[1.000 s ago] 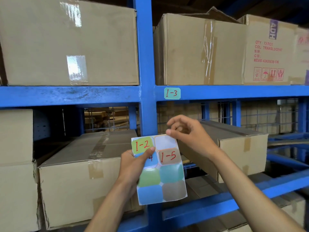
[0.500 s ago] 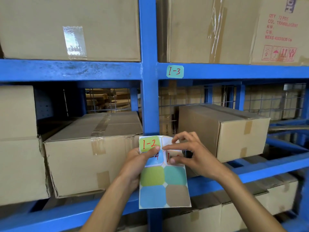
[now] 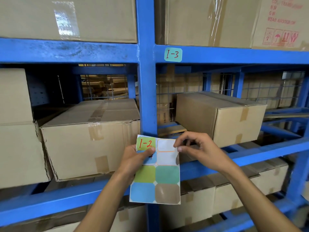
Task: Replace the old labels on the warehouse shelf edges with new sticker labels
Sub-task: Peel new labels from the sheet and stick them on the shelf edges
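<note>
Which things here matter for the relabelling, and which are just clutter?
Job: multicoloured sticker sheet, green "I-2" sticker, teal "I-3" label on the blue steel shelf beam, left hand, right hand.
Clutter: brown cardboard boxes, wire mesh backing.

From my feed the light is even and fairly bright on the front of the rack, soft, with no hard shadows. The clear tape (image 3: 66, 20) on the upper left carton glares white. Behind the cartons the bays fall dark, and the wire mesh (image 3: 267, 91) at the back reads hazy. The wide lens bows the blue beam (image 3: 66, 51) and leans the uprights outward near the edges. Red print (image 3: 280, 20) at the top right corner is smeared and barely legible.
</note>
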`<state>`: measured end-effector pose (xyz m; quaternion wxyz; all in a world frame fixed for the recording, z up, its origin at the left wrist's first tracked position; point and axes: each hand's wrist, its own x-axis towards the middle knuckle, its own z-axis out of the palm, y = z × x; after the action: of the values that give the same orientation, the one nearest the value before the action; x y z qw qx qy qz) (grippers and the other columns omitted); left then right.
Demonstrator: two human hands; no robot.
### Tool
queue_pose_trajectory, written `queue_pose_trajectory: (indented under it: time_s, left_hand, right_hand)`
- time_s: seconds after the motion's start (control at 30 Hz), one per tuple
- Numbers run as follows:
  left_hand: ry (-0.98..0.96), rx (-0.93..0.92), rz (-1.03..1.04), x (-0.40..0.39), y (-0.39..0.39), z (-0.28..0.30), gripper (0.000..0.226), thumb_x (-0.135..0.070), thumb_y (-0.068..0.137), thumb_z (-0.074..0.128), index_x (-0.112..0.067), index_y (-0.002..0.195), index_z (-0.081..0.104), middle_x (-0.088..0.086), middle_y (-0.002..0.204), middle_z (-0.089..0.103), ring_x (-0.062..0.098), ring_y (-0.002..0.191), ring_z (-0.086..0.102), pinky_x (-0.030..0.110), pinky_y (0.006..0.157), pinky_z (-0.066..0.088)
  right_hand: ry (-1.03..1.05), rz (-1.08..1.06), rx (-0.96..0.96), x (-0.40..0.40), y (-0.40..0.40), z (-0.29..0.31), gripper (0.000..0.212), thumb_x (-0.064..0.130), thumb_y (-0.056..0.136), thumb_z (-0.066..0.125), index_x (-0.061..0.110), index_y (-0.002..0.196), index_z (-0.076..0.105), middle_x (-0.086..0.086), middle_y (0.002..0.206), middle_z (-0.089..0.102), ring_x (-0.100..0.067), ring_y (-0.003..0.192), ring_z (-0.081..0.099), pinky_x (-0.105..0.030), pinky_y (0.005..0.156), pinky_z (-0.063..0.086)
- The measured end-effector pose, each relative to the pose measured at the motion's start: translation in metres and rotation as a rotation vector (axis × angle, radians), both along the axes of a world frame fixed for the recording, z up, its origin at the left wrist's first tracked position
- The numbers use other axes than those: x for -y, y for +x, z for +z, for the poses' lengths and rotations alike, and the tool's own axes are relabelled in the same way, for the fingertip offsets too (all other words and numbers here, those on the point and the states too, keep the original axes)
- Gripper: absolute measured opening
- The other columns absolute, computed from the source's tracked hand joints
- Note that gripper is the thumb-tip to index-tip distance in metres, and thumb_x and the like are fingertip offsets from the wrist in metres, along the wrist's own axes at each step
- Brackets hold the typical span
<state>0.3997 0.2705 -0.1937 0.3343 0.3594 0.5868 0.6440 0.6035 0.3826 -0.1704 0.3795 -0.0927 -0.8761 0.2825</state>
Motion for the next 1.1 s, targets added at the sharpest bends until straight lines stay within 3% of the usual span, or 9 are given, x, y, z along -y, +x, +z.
queue_pose_trajectory:
  time_s: [0.13, 0.27, 0.43, 0.57, 0.67, 0.77, 0.9, 1.0, 1.1]
  left_hand:
    - [-0.047, -0.094, 0.041, 0.000, -0.004, -0.021, 0.007, -0.018, 0.085, 0.076, -0.012, 0.081, 0.074, 0.001, 0.068, 0.078, 0.016, 0.054, 0.073, 0.026, 0.044, 0.053]
    - [-0.090, -0.122, 0.045, 0.003, -0.004, -0.040, 0.009, -0.021, 0.086, 0.076, -0.013, 0.086, 0.075, 0.003, 0.074, 0.079, 0.019, 0.058, 0.074, 0.030, 0.051, 0.057]
    - [-0.109, -0.106, 0.050, 0.006, -0.001, -0.055, 0.014, -0.024, 0.085, 0.076, -0.012, 0.092, 0.074, 0.005, 0.079, 0.080, 0.024, 0.065, 0.076, 0.032, 0.053, 0.057]
    - [-0.083, -0.112, 0.084, 0.009, 0.005, -0.064, 0.014, -0.025, 0.086, 0.076, -0.014, 0.092, 0.072, 0.008, 0.083, 0.080, 0.029, 0.071, 0.077, 0.040, 0.060, 0.061]
    - [-0.062, -0.123, 0.124, 0.010, 0.009, -0.070, 0.011, -0.024, 0.086, 0.075, -0.014, 0.090, 0.072, 0.009, 0.085, 0.079, 0.031, 0.074, 0.077, 0.047, 0.067, 0.061]
    - [-0.050, -0.130, 0.154, 0.011, 0.010, -0.074, 0.008, -0.023, 0.085, 0.076, -0.016, 0.086, 0.073, 0.009, 0.082, 0.079, 0.029, 0.069, 0.077, 0.041, 0.060, 0.062]
    - [-0.028, -0.134, 0.175, 0.012, 0.010, -0.075, 0.008, -0.025, 0.085, 0.077, -0.020, 0.083, 0.071, 0.003, 0.077, 0.079, 0.023, 0.063, 0.076, 0.030, 0.048, 0.056]
    - [-0.004, -0.136, 0.185, 0.013, 0.013, -0.075, 0.007, -0.024, 0.085, 0.076, -0.020, 0.086, 0.072, -0.003, 0.074, 0.079, 0.021, 0.064, 0.076, 0.031, 0.050, 0.057]
    - [0.000, -0.142, 0.197, 0.015, 0.015, -0.074, 0.008, -0.026, 0.085, 0.076, -0.020, 0.086, 0.071, -0.002, 0.078, 0.079, 0.021, 0.064, 0.077, 0.032, 0.051, 0.057]
  right_hand:
    - [-0.253, 0.137, -0.172, 0.001, 0.000, -0.021, 0.012, 0.004, 0.087, 0.070, 0.015, 0.090, 0.070, 0.000, 0.088, 0.073, -0.011, 0.084, 0.066, -0.020, 0.078, 0.051]
    - [-0.411, 0.171, -0.234, -0.002, 0.000, -0.050, 0.011, 0.010, 0.086, 0.068, 0.019, 0.093, 0.068, -0.008, 0.093, 0.072, -0.021, 0.094, 0.068, -0.028, 0.086, 0.053]
    - [-0.641, 0.186, -0.390, 0.000, -0.006, -0.075, 0.011, 0.010, 0.086, 0.067, 0.015, 0.096, 0.066, -0.021, 0.095, 0.068, -0.030, 0.093, 0.065, -0.033, 0.078, 0.053]
    - [-0.807, 0.189, -0.521, 0.007, -0.014, -0.087, 0.015, 0.015, 0.085, 0.072, 0.018, 0.098, 0.066, -0.011, 0.089, 0.069, -0.028, 0.090, 0.069, -0.031, 0.074, 0.056]
    - [-0.875, 0.142, -0.632, 0.011, -0.020, -0.096, 0.019, 0.011, 0.082, 0.068, 0.023, 0.097, 0.069, -0.003, 0.085, 0.069, -0.026, 0.086, 0.068, -0.029, 0.071, 0.055]
    - [-0.889, 0.094, -0.684, 0.014, -0.021, -0.106, 0.024, 0.011, 0.078, 0.071, 0.023, 0.099, 0.069, -0.006, 0.088, 0.069, -0.034, 0.093, 0.063, -0.029, 0.071, 0.055]
    - [-0.926, 0.108, -0.722, 0.018, -0.020, -0.108, 0.033, 0.006, 0.077, 0.070, 0.018, 0.108, 0.064, -0.004, 0.085, 0.069, -0.028, 0.085, 0.068, -0.026, 0.069, 0.056]
    - [-0.986, 0.141, -0.770, 0.021, -0.019, -0.106, 0.036, 0.002, 0.076, 0.069, 0.013, 0.110, 0.060, -0.005, 0.081, 0.070, -0.021, 0.076, 0.072, -0.025, 0.067, 0.058]
    - [-1.012, 0.158, -0.780, 0.021, -0.017, -0.106, 0.035, 0.002, 0.076, 0.070, 0.013, 0.108, 0.062, -0.005, 0.082, 0.071, -0.020, 0.078, 0.073, -0.025, 0.068, 0.058]
